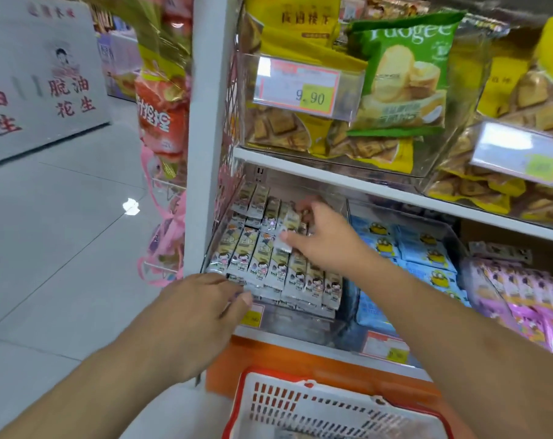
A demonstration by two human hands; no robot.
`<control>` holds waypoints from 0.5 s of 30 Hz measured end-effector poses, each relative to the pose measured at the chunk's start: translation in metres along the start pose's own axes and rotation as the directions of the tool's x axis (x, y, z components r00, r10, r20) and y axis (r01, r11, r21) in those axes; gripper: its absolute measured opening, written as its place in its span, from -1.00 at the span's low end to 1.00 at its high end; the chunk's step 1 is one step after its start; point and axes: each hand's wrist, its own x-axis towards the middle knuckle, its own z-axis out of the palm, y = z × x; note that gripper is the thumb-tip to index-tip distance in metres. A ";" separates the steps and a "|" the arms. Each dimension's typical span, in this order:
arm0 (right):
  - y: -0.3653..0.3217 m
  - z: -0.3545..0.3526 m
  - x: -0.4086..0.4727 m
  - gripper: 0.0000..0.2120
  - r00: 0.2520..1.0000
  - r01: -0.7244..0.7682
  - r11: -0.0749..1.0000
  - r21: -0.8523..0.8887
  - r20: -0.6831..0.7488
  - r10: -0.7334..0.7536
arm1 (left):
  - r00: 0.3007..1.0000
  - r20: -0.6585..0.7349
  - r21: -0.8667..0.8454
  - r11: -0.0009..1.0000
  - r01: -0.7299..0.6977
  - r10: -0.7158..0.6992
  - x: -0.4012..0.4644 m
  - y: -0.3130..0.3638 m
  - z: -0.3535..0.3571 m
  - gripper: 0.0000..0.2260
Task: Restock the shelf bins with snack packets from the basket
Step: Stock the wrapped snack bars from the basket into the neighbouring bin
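A clear shelf bin (pixel 300 318) on the lower shelf holds rows of slim white snack packets (pixel 262 264) with a cartoon figure. My right hand (pixel 329 239) reaches into the bin and pinches one small white packet (pixel 287 231) above the back rows. My left hand (pixel 202 308) is at the bin's front left corner, its fingers on the front packets; whether it holds one is hidden by the hand itself. The white basket (pixel 316 407) with a red rim sits below, at the frame's bottom edge.
Blue packets (pixel 411 248) fill the bin to the right, purple packets (pixel 522 296) further right. Yellow biscuit bags (pixel 300 128) and a green bag (pixel 405 74) fill the shelf above. A white upright post (pixel 205 122) bounds the shelf's left side; tiled floor lies left.
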 end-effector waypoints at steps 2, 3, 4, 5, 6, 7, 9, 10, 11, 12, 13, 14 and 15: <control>0.001 0.006 0.037 -0.56 1.000 -0.008 0.999 -0.038 0.008 0.008 | 1.000 -0.008 -0.041 0.999 0.025 -0.025 0.004 -0.004 0.001 -0.47; 0.000 0.008 0.051 -0.60 1.000 -0.021 1.000 -0.019 0.016 0.022 | 0.999 -0.013 -0.055 0.998 0.031 -0.032 0.005 -0.006 0.002 -0.47; -0.001 0.010 0.063 -0.64 0.999 -0.038 0.999 0.003 0.028 0.038 | 0.999 -0.012 -0.062 0.997 0.035 -0.036 0.007 -0.007 0.003 -0.48; -0.003 0.012 0.072 -0.67 0.998 -0.051 0.999 0.013 0.041 0.051 | 0.999 -0.011 -0.061 0.997 0.041 -0.041 0.007 -0.008 0.004 -0.50; -0.003 0.014 0.079 -0.67 0.997 -0.062 0.998 0.007 0.055 0.062 | 0.999 -0.010 -0.060 0.997 0.043 -0.044 0.008 -0.008 0.005 -0.52; -0.003 0.015 0.084 -0.67 0.996 -0.067 0.998 -0.002 0.067 0.067 | 0.999 -0.009 -0.059 0.997 0.044 -0.044 0.009 -0.007 0.005 -0.54; 0.000 0.020 0.090 -0.65 0.995 -0.057 0.998 -0.008 0.077 0.057 | 0.999 -0.009 -0.058 0.997 0.043 -0.044 0.010 -0.006 0.005 -0.54; 0.001 0.021 0.092 -0.64 0.995 -0.056 0.998 -0.003 0.077 0.056 | 0.999 -0.008 -0.058 0.997 0.041 -0.042 0.010 -0.005 0.005 -0.54; 0.002 0.022 0.091 -0.63 0.995 -0.060 0.998 0.003 0.074 0.059 | 0.999 -0.008 -0.061 0.997 0.041 -0.041 0.010 -0.005 0.005 -0.54; 0.003 0.023 0.090 -0.61 0.995 -0.066 0.998 0.004 0.070 0.065 | 0.999 -0.011 -0.064 0.997 0.040 -0.041 0.010 -0.005 0.006 -0.55; 0.004 0.023 0.087 -0.59 0.996 -0.068 0.998 0.003 0.062 0.068 | 0.999 -0.016 -0.072 0.997 0.038 -0.040 0.010 -0.005 0.007 -0.56; 0.005 0.023 0.082 -0.54 0.997 -0.063 0.998 -0.002 0.046 0.063 | 0.999 -0.029 -0.081 0.996 0.033 -0.035 0.010 -0.004 0.007 -0.56; 0.007 0.023 0.077 -0.50 0.998 -0.051 0.999 -0.008 0.021 0.051 | 0.998 -0.049 -0.092 0.995 0.023 -0.028 0.009 -0.003 0.007 -0.57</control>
